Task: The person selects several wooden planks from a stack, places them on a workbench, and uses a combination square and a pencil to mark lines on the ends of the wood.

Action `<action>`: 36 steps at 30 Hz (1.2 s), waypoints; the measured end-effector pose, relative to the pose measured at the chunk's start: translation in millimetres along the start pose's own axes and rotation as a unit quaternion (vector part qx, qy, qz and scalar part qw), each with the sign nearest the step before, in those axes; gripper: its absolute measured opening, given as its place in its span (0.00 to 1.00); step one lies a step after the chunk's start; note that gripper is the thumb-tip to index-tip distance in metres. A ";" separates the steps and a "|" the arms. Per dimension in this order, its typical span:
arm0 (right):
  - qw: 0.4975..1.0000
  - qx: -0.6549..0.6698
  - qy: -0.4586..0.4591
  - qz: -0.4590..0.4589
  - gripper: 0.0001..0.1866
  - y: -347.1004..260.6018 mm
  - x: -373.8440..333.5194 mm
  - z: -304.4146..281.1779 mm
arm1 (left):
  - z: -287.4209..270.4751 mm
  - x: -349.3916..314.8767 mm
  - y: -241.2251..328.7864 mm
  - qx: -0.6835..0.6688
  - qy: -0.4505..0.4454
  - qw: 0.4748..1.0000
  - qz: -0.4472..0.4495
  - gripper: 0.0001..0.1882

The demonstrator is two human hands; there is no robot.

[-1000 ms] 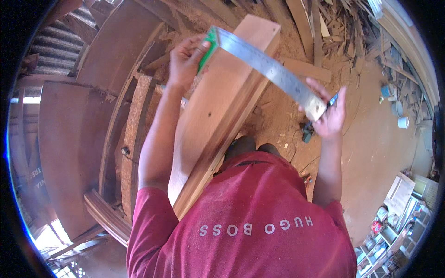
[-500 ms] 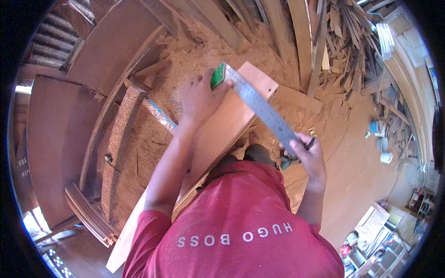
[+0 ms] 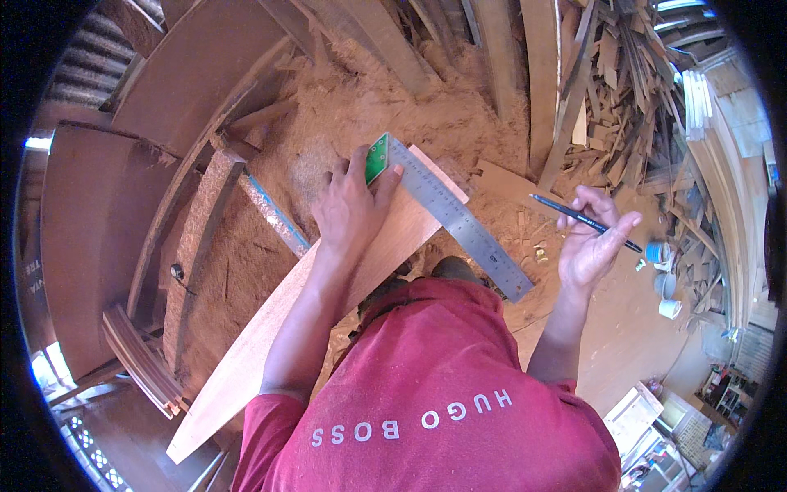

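A long wooden board (image 3: 258, 353) slants across in front of me, its far end under a try square (image 3: 461, 220). The square has a green stock and a steel blade with ruler marks. My left hand (image 3: 348, 209) grips the stock at the board's far-left edge, thumb on the blade's near end. The blade crosses the board and sticks out past its right edge. Off to the right, my right hand (image 3: 589, 250) holds a dark pen (image 3: 586, 220) between thumb and fingers, clear of board and square. The pen's tip points up and left.
Sawdust (image 3: 324, 115) covers the floor around the board. A dusty beam (image 3: 197, 254) lies to the left, joined by a blue-marked crosspiece (image 3: 275, 215). Scrap wood (image 3: 619, 123) is heaped at the far right. Small buckets (image 3: 666, 285) stand below it.
My right hand has let go of the blade's free end and moved right, bringing the pen up between its fingers. The square has shifted slightly nearer, my left hand still on its stock.
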State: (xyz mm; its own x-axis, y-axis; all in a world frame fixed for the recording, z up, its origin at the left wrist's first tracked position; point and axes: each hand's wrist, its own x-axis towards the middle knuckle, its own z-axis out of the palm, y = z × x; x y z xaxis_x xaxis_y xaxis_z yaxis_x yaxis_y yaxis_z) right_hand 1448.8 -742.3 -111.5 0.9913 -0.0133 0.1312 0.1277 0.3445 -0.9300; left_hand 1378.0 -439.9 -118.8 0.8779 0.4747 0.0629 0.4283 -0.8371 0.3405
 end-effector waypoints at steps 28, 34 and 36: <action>0.937 -0.230 -0.250 -0.078 0.07 36.9 62.0 95.3 | 8.3 -1.4 2.0 -0.031 0.053 0.998 0.015 0.25; 0.984 -0.122 -0.122 -0.049 0.09 49.1 63.0 51.0 | 17.7 4.6 1.8 -0.024 0.051 0.998 0.018 0.26; 0.983 -0.153 -0.084 -0.059 0.12 53.8 57.3 27.2 | 10.9 2.8 8.8 -0.032 0.111 0.993 0.032 0.25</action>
State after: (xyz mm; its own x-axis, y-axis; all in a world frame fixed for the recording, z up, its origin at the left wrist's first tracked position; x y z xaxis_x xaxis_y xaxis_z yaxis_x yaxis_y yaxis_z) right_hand 1511.6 -698.9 -144.7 0.9527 0.1280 0.2757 0.2714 0.0502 -0.9611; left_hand 1386.5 -449.0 -125.9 0.8308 0.4756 0.2891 0.3525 -0.8515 0.3881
